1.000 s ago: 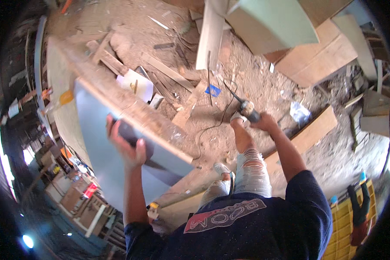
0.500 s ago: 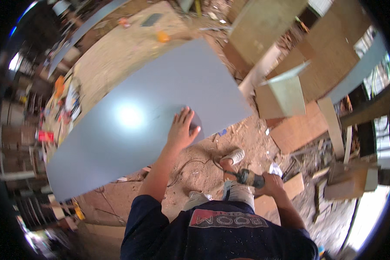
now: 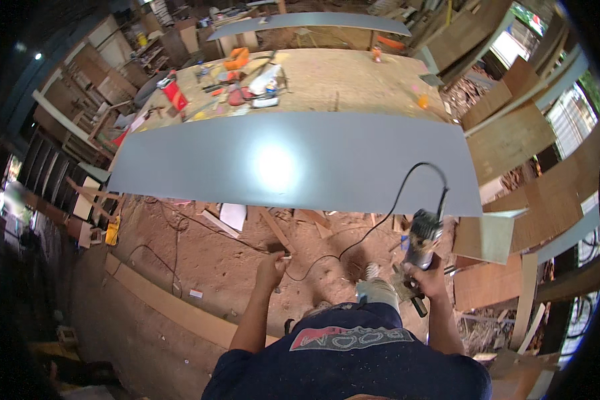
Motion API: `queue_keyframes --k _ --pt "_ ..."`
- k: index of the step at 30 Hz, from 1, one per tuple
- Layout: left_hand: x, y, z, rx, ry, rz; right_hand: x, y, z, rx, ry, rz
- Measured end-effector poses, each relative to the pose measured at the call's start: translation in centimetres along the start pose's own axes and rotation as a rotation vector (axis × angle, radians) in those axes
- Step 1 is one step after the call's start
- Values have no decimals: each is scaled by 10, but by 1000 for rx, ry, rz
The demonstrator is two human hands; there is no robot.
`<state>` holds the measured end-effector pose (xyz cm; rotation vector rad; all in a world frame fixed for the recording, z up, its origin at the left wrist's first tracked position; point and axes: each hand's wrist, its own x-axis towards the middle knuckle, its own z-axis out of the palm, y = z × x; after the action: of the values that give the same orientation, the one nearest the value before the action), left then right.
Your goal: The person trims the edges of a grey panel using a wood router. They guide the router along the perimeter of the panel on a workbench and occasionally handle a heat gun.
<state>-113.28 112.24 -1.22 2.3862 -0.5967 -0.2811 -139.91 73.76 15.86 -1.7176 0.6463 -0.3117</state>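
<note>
My right hand (image 3: 430,277) grips a corded power tool that looks like a trim router (image 3: 421,240), with a silver and black body and a metal base. Its black cord (image 3: 399,193) rises over the panel's edge, loops back down and runs across the ground toward my left hand. My left hand (image 3: 271,272) is closed in front of me, below the panel; a small pale bit (image 3: 287,257) shows at its fingers, too small to name. Ahead of both hands a long, glossy grey panel (image 3: 353,157) lies flat on a wooden worktable (image 3: 340,80).
A red can (image 3: 174,95), orange items (image 3: 237,59) and several tools lie on the worktable's left part. Wood boards (image 3: 510,143) lean at the right. Offcuts (image 3: 280,230) and a long plank (image 3: 173,303) lie on the dirt ground. Another grey panel (image 3: 313,22) stands farther back.
My left hand has left the grey panel's surface and closed lower down. My right hand has brought the router up beside the panel's near right corner. The view has turned.
</note>
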Motion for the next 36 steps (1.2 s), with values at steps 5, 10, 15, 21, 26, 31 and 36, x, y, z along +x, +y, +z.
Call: queue_keyframes --k 5,10,15,21,26,31,36 --pt "-60 -84 -27 -25 -9 -331 60 -33 94 640 -72 163" --pt "-129 -171 -22 144 -43 -522 140 -86 212 1039 -287 53" --pt "-247 -262 -10 -141 116 -882 198 -136 340 1239 -390 -177" --pt "-336 -318 2 -278 138 -1207 254 -178 472 1245 -519 -426" --pt "-342 -393 -47 -485 159 -1195 249 -215 593 1045 -460 -662" --pt "-277 -541 -198 -1928 430 -870 221 -271 695 684 -77 -937" --pt "-152 -604 -432 -1413 699 -842 194 -289 784 406 -59 -1039"
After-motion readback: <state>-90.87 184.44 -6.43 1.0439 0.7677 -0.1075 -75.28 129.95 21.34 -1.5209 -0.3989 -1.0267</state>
